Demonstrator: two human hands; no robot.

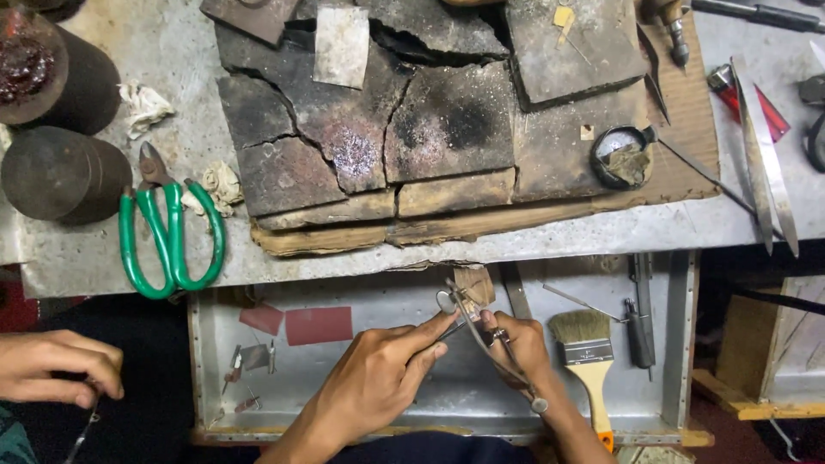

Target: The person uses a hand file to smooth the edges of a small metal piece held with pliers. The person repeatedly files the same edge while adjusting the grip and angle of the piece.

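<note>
Wire ring held flat-on; pliers point up-left.

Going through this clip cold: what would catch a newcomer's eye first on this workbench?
Probably the green-handled metal shears lying at the left of the grey bench top, bright against the cracked, scorched dark blocks stacked at its middle. Below, over the open metal drawer, the left hand and right hand meet around thin metal tools and a small wire loop. A wooden-handled flat paintbrush lies just right of them in the drawer.

Green-handled shears, red sheets, charred grey-black blocks
</note>
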